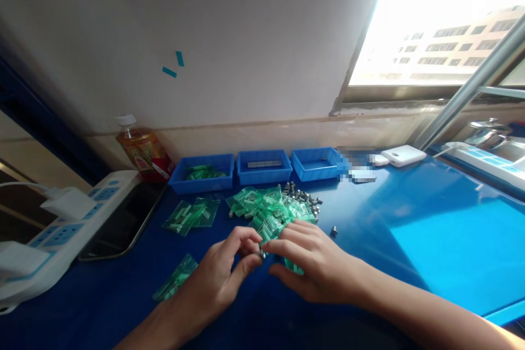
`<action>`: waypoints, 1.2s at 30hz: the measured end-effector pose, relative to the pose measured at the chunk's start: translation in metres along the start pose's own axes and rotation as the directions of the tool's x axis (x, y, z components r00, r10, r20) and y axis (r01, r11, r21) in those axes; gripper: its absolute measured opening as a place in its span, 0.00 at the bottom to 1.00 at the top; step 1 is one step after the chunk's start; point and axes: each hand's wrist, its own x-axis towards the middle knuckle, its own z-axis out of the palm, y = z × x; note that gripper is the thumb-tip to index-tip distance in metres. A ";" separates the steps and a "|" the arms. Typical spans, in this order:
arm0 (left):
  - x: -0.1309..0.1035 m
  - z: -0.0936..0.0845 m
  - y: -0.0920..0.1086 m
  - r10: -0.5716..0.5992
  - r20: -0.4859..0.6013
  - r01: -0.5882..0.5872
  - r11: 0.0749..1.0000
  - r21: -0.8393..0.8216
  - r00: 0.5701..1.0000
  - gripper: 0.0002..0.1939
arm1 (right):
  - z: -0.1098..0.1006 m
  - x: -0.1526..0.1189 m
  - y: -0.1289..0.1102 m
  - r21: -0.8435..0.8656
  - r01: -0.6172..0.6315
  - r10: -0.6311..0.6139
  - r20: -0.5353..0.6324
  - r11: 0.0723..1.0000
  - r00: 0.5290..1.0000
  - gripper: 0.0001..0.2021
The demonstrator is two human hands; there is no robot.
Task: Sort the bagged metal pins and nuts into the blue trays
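Near the front middle of the blue table, my left hand [229, 265] has thumb and fingers pinched round a small metal piece [261, 254]. My right hand [309, 260] is just to its right, its fingers apart and one fingertip close to that piece; whether it touches is unclear. Beyond both hands lies a pile of green plastic bags [266, 205] with small light parts inside. Small metal screws [305, 197] are heaped at the pile's back right, and a single screw [334, 231] lies apart to the right.
Three blue trays stand along the wall: the left tray [176, 180] with green bags, the middle tray [264, 178], the right tray [314, 174]. At the left are a bottle [143, 147], a phone [123, 224] and a power strip [61, 235]. Another green bag [176, 279] lies by my left wrist.
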 end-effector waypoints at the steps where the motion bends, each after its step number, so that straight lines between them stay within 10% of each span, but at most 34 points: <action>1: -0.002 0.005 0.002 -0.005 0.019 0.006 0.998 -0.066 1.000 0.07 | 0.001 0.001 -0.004 -0.003 0.016 -0.016 -0.001 1.000 1.000 0.09; 15: -0.002 0.003 0.000 0.268 -0.025 -0.266 0.962 0.066 0.963 0.12 | 0.019 0.004 -0.006 0.097 -0.166 0.170 -0.026 0.981 0.985 0.09; 36: 0.000 0.000 -0.001 0.048 0.060 -0.045 0.998 -0.047 0.997 0.14 | 0.025 0.010 -0.009 0.093 -0.174 0.185 -0.121 0.980 0.975 0.06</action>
